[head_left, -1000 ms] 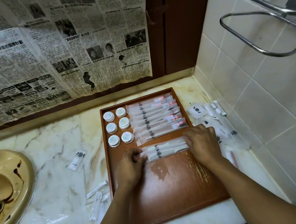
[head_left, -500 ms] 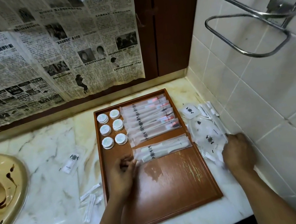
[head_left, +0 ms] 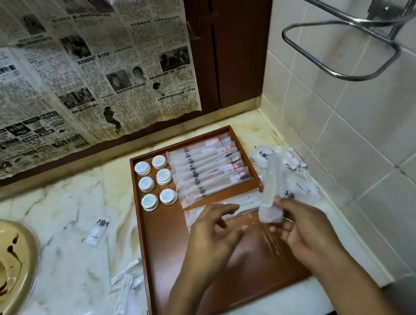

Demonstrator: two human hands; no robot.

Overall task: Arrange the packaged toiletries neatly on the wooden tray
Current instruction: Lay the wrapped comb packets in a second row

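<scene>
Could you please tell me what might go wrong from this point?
1. The right hand pinches the long packet only at its lower end, so it may slip or land crooked on the tray.
2. The left hand hovers just over the flat packet on the tray and could nudge it askew.

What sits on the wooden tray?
On the wooden tray: six round white packs, a row of long packets, one flat packet nearer. The left hand hides part of that packet.
</scene>
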